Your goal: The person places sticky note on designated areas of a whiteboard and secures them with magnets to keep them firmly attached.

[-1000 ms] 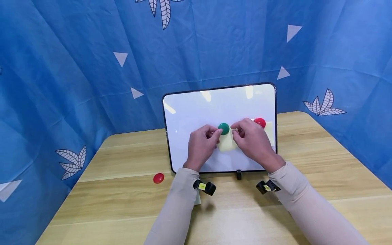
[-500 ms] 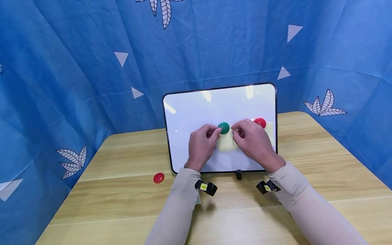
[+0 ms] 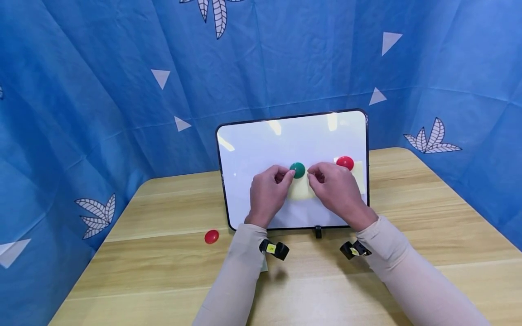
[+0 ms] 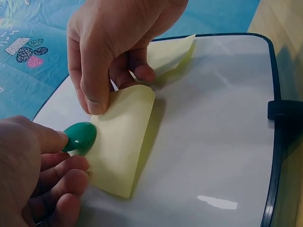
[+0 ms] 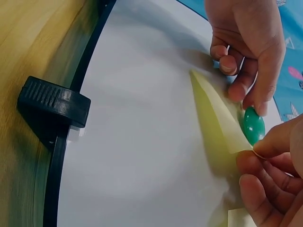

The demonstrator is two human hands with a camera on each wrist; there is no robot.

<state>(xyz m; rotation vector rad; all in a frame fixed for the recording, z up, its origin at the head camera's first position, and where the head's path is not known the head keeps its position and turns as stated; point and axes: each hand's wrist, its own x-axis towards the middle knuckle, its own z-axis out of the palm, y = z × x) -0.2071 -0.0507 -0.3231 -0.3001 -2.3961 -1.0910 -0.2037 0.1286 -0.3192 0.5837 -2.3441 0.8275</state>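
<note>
A green round magnet point(image 3: 297, 170) sits over the top of a yellow sticky note point(image 3: 301, 191) on a small whiteboard point(image 3: 253, 149). My left hand point(image 3: 267, 197) pinches the magnet's edge between thumb and finger. With thumb and index finger, my right hand point(image 3: 336, 188) pinches the note's upper edge near the magnet. In the left wrist view the note point(image 4: 120, 146) bows out from the board, its free side lifted. A red magnet point(image 3: 345, 163) holds a second yellow note point(image 3: 359, 174) on the board's right side, partly hidden by my right hand.
Another red magnet point(image 3: 211, 237) lies on the wooden table point(image 3: 171, 267) left of the board. A pale paper corner point(image 3: 264, 266) shows beside my left forearm. A black clip point(image 3: 318, 232) stands at the board's lower edge. Blue curtain point(image 3: 285, 59) surrounds the table.
The right hand has dropped slightly down the board, at the note's upper edge. The left hand and the green magnet stay nearly in place.
</note>
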